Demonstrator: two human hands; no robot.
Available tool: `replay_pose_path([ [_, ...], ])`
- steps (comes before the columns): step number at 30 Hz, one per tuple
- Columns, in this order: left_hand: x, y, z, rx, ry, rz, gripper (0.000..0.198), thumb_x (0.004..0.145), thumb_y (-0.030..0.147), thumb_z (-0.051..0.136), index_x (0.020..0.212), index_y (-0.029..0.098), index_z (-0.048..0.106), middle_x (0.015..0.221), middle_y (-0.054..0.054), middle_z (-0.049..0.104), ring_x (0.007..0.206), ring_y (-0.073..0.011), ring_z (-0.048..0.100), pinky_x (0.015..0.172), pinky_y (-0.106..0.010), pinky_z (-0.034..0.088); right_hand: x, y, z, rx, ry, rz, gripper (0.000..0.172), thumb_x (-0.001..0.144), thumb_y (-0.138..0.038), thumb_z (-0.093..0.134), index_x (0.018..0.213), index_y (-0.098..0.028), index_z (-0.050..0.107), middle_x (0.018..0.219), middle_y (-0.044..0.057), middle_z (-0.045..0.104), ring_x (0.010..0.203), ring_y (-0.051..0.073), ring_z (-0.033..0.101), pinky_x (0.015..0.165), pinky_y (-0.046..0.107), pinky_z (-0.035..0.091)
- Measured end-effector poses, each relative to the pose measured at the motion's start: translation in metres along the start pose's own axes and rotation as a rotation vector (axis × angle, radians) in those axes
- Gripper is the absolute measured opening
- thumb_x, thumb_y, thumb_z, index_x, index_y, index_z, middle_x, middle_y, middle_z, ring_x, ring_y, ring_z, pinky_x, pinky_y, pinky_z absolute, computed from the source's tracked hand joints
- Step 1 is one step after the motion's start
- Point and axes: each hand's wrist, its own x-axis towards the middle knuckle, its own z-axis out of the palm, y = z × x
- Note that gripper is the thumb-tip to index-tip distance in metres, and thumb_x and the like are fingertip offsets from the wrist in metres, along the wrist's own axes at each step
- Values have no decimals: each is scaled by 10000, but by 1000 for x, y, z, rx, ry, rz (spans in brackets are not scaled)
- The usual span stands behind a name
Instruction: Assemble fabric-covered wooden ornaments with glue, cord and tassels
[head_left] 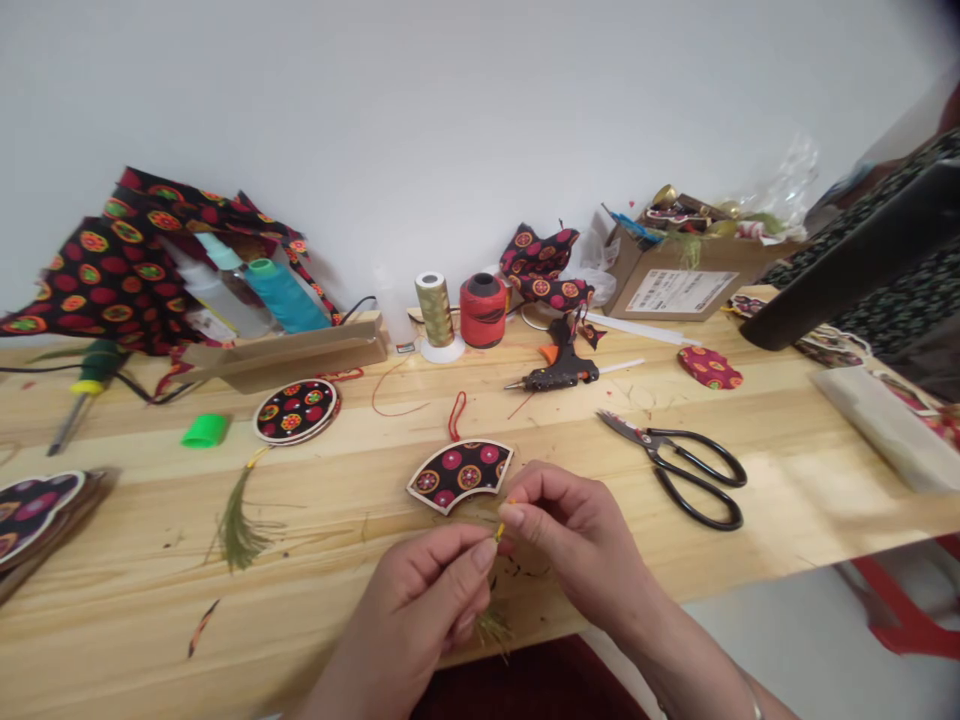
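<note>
My left hand [439, 585] and my right hand [574, 540] meet near the table's front edge, each pinching the yellow cord top of a small tassel [493, 626]. Its olive-green threads hang below my left fingers, partly hidden. Just beyond my fingertips lies a fan-shaped fabric ornament [465, 472], black with red and orange round patterns, a pale border and a red loop [457, 415] at its top. To the right of my right hand rest black-handled scissors [686, 465]. A round ornament [296, 411] with a green tassel [241, 525] lies to the left.
A black glue gun [559, 368], a gold thread spool [435, 312] and a red thread spool [483, 310] stand toward the wall. Farther right is a filled cardboard box [667, 280]. A screwdriver [79, 405] and a green cap [204, 431] lie at left.
</note>
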Motion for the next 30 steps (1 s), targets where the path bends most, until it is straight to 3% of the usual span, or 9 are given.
replay_pose_path([
  [7, -1, -1, -4, 84, 75, 68, 370, 818, 522, 627, 689, 175, 603, 524, 74, 341, 498, -73, 240, 464, -210, 213, -7, -1, 4, 12, 35, 62, 100, 688, -260, 767, 742, -189, 721, 709, -16, 634, 664, 113, 558, 649, 233, 450],
  [14, -5, 3, 7, 172, 150, 55, 438, 779, 536, 631, 541, 187, 515, 468, 56, 389, 484, -89, 288, 494, -236, 236, -17, 11, 5, 159, 97, 108, 129, 591, -282, 851, 605, -214, 743, 676, -5, 642, 668, 127, 560, 650, 236, 460],
  [19, -7, 7, 10, 176, 104, -7, 458, 774, 547, 622, 521, 176, 533, 471, 32, 446, 482, -86, 311, 486, -230, 218, -20, 18, 7, 185, 118, 105, 135, 622, -274, 839, 596, -214, 721, 645, -11, 629, 640, 121, 543, 638, 235, 448],
  [23, -11, 8, 6, 220, 53, -58, 439, 768, 589, 606, 655, 168, 661, 512, 26, 485, 428, -66, 307, 448, -222, 212, -19, 18, 3, 214, 102, 28, 155, 696, -280, 798, 607, -205, 694, 641, -18, 600, 622, 114, 534, 616, 229, 441],
  [26, -9, 14, -8, 470, 170, 115, 358, 771, 543, 629, 893, 226, 743, 613, -5, 594, 508, -120, 478, 506, -239, 365, -17, 14, -8, 225, 61, -40, 148, 730, -267, 782, 639, -202, 685, 714, -11, 611, 681, 116, 548, 640, 225, 442],
  [28, -2, 22, -22, 750, 273, 339, 299, 777, 465, 644, 971, 261, 745, 966, -66, 699, 721, -186, 609, 668, -303, 476, -18, 9, -16, 226, -11, -35, 124, 746, -242, 775, 674, -196, 685, 816, 4, 639, 756, 123, 583, 703, 235, 454],
  [30, 8, 31, -34, 1020, 363, 491, 338, 787, 416, 639, 1070, 246, 714, 1129, -90, 669, 956, -257, 619, 859, -390, 480, -20, 3, -22, 268, -121, 19, 116, 767, -231, 756, 702, -187, 671, 896, 17, 650, 792, 137, 629, 735, 262, 469],
])
